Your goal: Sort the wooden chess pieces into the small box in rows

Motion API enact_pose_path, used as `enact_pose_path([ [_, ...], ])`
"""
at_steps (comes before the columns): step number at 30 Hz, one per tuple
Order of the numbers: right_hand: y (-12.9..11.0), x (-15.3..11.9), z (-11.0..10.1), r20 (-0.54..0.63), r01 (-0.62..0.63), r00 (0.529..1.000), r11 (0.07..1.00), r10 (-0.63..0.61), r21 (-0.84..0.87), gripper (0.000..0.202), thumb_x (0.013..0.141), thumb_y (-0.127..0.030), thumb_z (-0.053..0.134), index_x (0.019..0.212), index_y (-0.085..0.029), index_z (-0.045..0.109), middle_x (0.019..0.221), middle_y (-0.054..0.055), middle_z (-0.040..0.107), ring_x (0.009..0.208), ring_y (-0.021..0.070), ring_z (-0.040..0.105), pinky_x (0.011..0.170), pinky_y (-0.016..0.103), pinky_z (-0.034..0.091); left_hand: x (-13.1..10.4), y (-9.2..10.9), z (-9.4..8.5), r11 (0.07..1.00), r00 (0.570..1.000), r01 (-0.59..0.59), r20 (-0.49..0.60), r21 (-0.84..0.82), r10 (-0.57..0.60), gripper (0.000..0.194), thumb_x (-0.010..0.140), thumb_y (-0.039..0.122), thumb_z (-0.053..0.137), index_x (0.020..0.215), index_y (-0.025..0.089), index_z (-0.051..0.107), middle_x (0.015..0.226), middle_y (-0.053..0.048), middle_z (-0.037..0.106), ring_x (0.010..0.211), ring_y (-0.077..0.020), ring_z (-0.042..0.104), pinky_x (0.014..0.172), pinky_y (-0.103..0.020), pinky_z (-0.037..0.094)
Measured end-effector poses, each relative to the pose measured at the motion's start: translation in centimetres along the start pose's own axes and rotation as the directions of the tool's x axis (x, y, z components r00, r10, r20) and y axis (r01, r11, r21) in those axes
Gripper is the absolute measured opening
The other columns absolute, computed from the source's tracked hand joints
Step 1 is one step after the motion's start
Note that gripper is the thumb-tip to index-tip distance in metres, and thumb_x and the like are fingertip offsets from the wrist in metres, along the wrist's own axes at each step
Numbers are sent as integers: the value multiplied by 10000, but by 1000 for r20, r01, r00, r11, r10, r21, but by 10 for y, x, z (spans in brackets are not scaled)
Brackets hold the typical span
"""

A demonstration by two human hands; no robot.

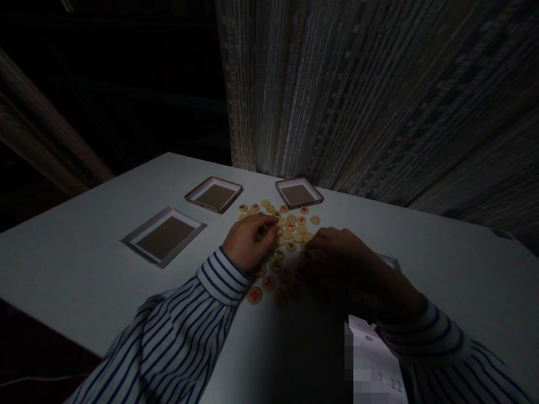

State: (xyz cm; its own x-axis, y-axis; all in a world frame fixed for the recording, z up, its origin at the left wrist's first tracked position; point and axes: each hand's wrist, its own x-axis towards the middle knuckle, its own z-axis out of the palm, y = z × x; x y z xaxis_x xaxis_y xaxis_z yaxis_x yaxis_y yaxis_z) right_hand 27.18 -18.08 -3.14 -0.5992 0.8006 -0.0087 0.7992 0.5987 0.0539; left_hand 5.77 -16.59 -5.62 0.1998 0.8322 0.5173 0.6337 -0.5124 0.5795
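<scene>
Two hands over a scatter of round game discs (290, 233) on the table (84, 264).

Left hand (248, 241), fingers curled, rests on the discs; right hand (337, 252), shadowed, covers others, grip unclear. Three shallow trays (164, 235) lie beyond, well apart from both.

Your left hand (246, 241) and right hand (337, 252) rest on discs (295, 230) mid-table (84, 269); three trays (164, 235) toward far edge.

Game discs (290, 233) smooth, wood-like; table (84, 252) matt white; sleeve (177, 336) striped cloth
</scene>
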Motion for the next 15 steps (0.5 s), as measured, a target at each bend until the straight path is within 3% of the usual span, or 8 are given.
enact_pose_path([
  [15, -7, 0, 2, 67, -28, 997, 999, 29, -16, 140, 805, -239, 503, 798, -181, 630, 865, 79, 629, 723, 171, 543, 614, 287, 335, 1, 4, -3, 999, 1000, -6, 26, 48, 4, 214, 786, 234, 516, 914, 142, 660, 822, -58, 694, 726, -165, 625, 697, -300, 505],
])
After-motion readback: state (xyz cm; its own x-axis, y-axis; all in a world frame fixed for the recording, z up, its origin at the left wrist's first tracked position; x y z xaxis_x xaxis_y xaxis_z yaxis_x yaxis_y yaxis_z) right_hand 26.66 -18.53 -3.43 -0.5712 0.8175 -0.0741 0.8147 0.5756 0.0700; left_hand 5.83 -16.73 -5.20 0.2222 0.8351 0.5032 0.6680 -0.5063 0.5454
